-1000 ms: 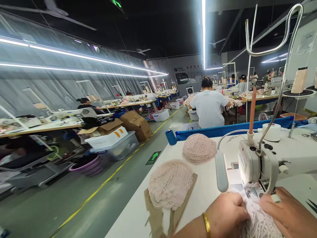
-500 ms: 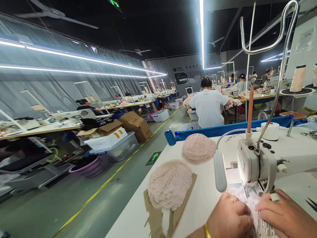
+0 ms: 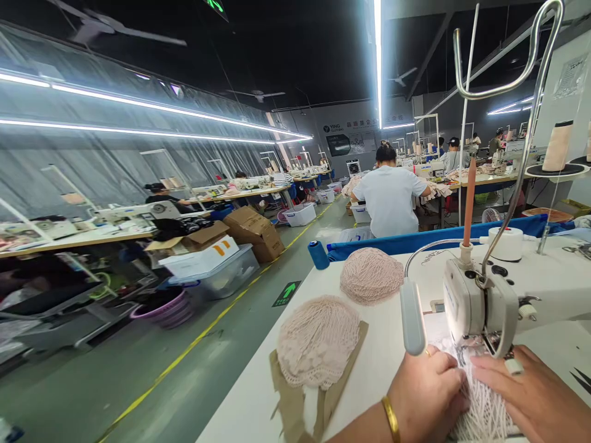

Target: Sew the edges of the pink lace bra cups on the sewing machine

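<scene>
White lace fabric [image 3: 482, 400] lies under the needle area of a white sewing machine [image 3: 466, 301]. My left hand [image 3: 429, 387], with a gold ring and bracelet, has its fingers curled onto the lace's left side. On the right side, my right hand [image 3: 530, 384] rests with fingers stretched over the lace, close to the presser foot. Two pale pink lace cups stand left of the machine: a nearer one [image 3: 318, 341] on brown card [image 3: 341, 381], and a farther one [image 3: 372, 275].
A blue thread cone [image 3: 318, 255] stands at the table's back left corner. Dark scissors tips [image 3: 582, 380] show at the right edge. A lamp [image 3: 412, 317] hangs left of the machine head. A person in a white shirt [image 3: 388, 200] sits ahead.
My left hand and its bracelet have shifted slightly. The fingers of my right hand are flatter, and more of the lace shows spread between my hands.
</scene>
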The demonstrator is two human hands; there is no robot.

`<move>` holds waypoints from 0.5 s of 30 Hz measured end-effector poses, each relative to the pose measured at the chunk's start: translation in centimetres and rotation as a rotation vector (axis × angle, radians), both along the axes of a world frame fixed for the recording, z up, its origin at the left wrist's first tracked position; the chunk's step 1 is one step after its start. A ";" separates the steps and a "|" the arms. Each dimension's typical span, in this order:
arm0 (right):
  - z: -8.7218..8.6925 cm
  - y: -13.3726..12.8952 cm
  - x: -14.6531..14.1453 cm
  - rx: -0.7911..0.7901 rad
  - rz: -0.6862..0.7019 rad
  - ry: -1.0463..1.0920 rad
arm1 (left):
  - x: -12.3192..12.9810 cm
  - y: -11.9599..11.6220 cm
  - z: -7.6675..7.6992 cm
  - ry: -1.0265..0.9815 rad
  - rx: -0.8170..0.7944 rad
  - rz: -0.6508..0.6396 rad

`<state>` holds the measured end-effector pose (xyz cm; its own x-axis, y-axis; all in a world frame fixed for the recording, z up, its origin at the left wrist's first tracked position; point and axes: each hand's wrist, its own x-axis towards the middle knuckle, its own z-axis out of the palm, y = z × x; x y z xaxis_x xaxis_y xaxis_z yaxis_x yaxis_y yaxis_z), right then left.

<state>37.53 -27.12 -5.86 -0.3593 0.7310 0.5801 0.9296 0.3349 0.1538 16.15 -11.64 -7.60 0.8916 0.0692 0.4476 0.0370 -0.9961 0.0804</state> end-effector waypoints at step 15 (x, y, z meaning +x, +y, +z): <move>-1.6 -0.5 -0.1 -0.141 0.049 0.070 | -0.3 0.2 -1.6 -0.111 0.046 -0.081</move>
